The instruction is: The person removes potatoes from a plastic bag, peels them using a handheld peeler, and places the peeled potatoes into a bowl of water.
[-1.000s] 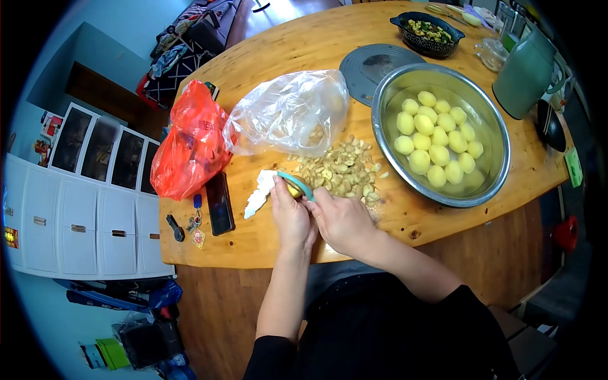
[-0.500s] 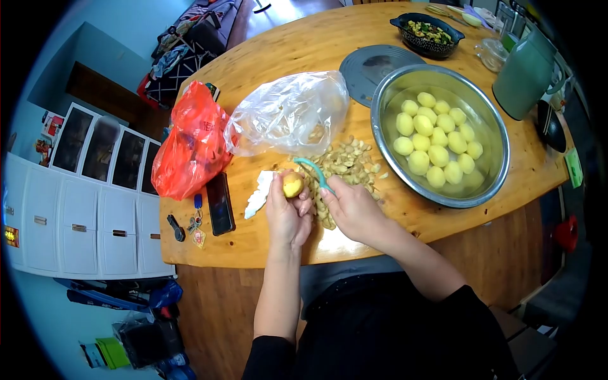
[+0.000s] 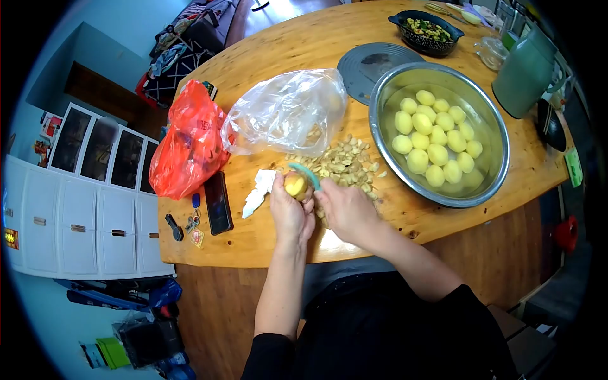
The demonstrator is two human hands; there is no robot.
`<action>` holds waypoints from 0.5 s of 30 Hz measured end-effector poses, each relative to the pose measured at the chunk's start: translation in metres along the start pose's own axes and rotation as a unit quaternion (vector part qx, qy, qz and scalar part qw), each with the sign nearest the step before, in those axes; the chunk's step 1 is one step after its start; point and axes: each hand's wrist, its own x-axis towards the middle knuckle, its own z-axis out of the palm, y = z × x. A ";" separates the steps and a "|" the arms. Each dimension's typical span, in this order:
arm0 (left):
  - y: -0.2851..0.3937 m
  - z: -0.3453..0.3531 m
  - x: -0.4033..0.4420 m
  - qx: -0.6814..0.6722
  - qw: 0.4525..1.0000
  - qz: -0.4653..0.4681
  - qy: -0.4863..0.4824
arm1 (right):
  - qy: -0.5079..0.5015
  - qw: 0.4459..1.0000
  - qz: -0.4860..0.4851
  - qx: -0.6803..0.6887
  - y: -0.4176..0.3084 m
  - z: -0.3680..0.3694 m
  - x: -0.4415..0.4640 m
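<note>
My left hand point(image 3: 291, 215) is wrapped round a partly peeled potato point(image 3: 295, 185), with yellow flesh showing on its upper side. In my right hand point(image 3: 345, 209) is a teal peeler point(image 3: 305, 171), its curved head just above and beside the potato. Behind my hands lies a pile of peels point(image 3: 347, 166). To the right a large metal basin point(image 3: 502, 161) holds several peeled yellow potatoes point(image 3: 437, 154) in water. A crumpled white tissue point(image 3: 258, 192) lies left of my left hand.
A clear plastic bag point(image 3: 288, 111) and a red bag point(image 3: 190, 145) lie at the left, near a phone point(image 3: 218, 204) and keys point(image 3: 194, 221). Behind the basin are a grey round mat point(image 3: 373, 66) and a dark dish of food point(image 3: 427, 35). A green pitcher point(image 3: 524, 76) stands at the right.
The peeler first came away from the potato to the right, then moved back close to it. More yellow flesh of the potato faces up than a second before.
</note>
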 end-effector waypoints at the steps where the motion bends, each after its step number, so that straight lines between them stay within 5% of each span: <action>1: 0.002 -0.002 -0.001 -0.014 1.000 -0.010 -0.023 | -0.005 0.999 0.033 -0.010 0.003 -0.001 0.002; 12: 0.007 0.022 0.000 0.071 0.987 0.103 0.098 | 0.025 0.999 -0.047 0.007 -0.010 -0.009 -0.007; 15: 0.006 0.009 0.003 0.098 0.990 0.090 0.054 | 0.036 0.995 -0.089 -0.001 -0.011 -0.003 -0.010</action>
